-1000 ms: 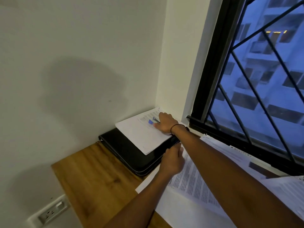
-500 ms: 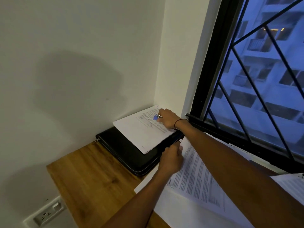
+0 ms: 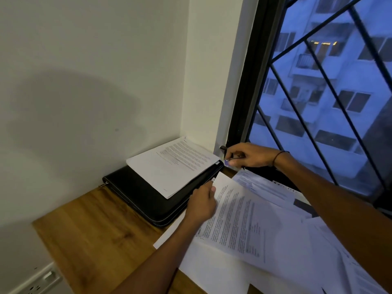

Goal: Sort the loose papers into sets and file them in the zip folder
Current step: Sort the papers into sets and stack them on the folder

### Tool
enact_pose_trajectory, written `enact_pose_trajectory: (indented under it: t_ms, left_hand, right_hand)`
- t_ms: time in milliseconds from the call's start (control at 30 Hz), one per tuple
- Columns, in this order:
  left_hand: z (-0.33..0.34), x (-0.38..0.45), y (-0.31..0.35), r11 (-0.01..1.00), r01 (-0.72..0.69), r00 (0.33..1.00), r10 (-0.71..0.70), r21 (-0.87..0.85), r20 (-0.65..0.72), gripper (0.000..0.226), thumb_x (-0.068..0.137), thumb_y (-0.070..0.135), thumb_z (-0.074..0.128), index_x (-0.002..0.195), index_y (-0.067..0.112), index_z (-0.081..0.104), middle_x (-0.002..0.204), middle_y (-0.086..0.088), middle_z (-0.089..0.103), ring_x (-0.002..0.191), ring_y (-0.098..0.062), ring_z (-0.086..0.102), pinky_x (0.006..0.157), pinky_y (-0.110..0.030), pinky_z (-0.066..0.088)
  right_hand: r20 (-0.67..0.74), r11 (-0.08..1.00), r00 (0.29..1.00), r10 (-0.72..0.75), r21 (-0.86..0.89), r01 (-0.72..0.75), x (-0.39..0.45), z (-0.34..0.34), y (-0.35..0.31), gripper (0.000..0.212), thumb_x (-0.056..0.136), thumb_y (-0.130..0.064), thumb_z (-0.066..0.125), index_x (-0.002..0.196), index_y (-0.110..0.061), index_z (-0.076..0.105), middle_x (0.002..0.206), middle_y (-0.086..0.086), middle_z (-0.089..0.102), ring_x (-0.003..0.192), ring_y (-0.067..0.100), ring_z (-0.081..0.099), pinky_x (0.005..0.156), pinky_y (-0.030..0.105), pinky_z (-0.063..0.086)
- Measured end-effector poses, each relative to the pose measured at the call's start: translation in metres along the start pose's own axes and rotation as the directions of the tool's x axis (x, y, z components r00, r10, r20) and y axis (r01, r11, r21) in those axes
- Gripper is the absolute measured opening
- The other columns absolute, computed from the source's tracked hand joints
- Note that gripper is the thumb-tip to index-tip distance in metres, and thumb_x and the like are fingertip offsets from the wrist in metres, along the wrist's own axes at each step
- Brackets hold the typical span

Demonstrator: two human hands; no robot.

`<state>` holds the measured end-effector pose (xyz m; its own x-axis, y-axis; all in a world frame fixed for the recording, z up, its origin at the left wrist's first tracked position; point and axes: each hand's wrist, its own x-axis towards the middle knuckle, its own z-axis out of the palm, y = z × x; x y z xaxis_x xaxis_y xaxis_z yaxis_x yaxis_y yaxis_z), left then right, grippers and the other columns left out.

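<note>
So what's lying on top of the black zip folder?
A stack of white printed papers covers the far part of the black zip folder. Its inside can't be seen.

1. Printed lines on the stapled set (image 3: 176,164) atop the zip folder (image 3: 146,198): too small to read.
2. Dense print on the loose papers (image 3: 244,225) across the surface (image 3: 95,236): blurred, illegible.
3. No legible brands or numbers.

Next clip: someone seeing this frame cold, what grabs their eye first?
Probably the black zip folder in the desk's far corner, with a white stapled set of papers lying on top. Next, the right hand near the window frame, pinching a small blue-tipped object at the folder's far corner, while the left hand rests at the folder's near edge. Loose printed sheets spread across the desk's right side.
</note>
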<state>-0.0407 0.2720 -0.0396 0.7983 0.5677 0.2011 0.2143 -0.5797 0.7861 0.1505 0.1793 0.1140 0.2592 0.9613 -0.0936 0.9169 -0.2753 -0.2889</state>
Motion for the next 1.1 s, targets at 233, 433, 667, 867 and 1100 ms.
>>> enact_pose_trajectory:
  t_ms: [233, 433, 667, 867, 1100]
  left_hand:
    - [0.0, -0.002, 0.001, 1.0, 0.002, 1.0, -0.002, 0.01, -0.009, 0.019, 0.109, 0.033, 0.036, 0.097, 0.033, 0.049, 0.109, -0.002, 0.068, 0.097, -0.019, 0.057, 0.077, -0.032, 0.039]
    - [-0.004, -0.004, 0.004, 0.997, -0.045, 0.999, 0.046, 0.059, -0.02, 0.02, 0.11, 0.032, 0.037, 0.102, 0.027, 0.055, 0.098, 0.006, 0.064, 0.076, -0.009, 0.054, 0.058, -0.016, 0.031]
    - [-0.004, -0.004, 0.007, 0.997, 0.015, 1.0, -0.014, 0.074, -0.004, 0.019, 0.11, 0.035, 0.036, 0.097, 0.028, 0.05, 0.1, 0.002, 0.063, 0.085, -0.013, 0.056, 0.063, -0.024, 0.035]
    - [-0.007, -0.009, 0.009, 0.996, -0.001, 1.0, 0.002, 0.088, -0.013, 0.022, 0.11, 0.033, 0.036, 0.092, 0.026, 0.048, 0.098, -0.001, 0.065, 0.083, -0.012, 0.054, 0.064, -0.023, 0.034]
    - [-0.024, -0.023, 0.015, 0.991, -0.022, 0.999, 0.028, 0.132, -0.045, 0.024, 0.11, 0.034, 0.035, 0.089, 0.028, 0.046, 0.087, 0.009, 0.055, 0.075, -0.008, 0.048, 0.061, -0.02, 0.029]
  right_hand:
    - [0.113, 0.997, 0.993, -0.036, -0.068, 0.044, -0.008, 0.004, -0.01, 0.022, 0.096, -0.039, 0.067, 0.113, -0.024, 0.07, 0.108, -0.008, 0.067, 0.103, 0.011, 0.062, 0.096, 0.039, 0.053]
    - [0.099, 0.995, 0.993, -0.063, -0.066, 0.07, -0.004, 0.016, -0.022, 0.027, 0.094, -0.034, 0.07, 0.117, -0.019, 0.069, 0.111, -0.004, 0.068, 0.103, 0.013, 0.062, 0.092, 0.034, 0.053]
    - [0.095, 0.991, 0.994, -0.06, -0.111, 0.071, -0.006, 0.015, -0.029, 0.031, 0.094, -0.039, 0.069, 0.12, -0.022, 0.068, 0.115, -0.006, 0.067, 0.107, 0.012, 0.062, 0.096, 0.039, 0.054]
    - [0.087, 0.984, 0.996, -0.033, -0.173, 0.047, -0.014, 0.007, -0.034, 0.035, 0.09, -0.048, 0.066, 0.117, -0.026, 0.067, 0.112, -0.006, 0.066, 0.106, 0.014, 0.061, 0.096, 0.044, 0.053]
    - [0.124, 0.975, 0.991, -0.041, -0.213, 0.066, -0.018, 0.014, -0.049, 0.034, 0.095, -0.041, 0.067, 0.123, -0.021, 0.064, 0.119, -0.006, 0.064, 0.111, 0.014, 0.058, 0.1, 0.038, 0.048]
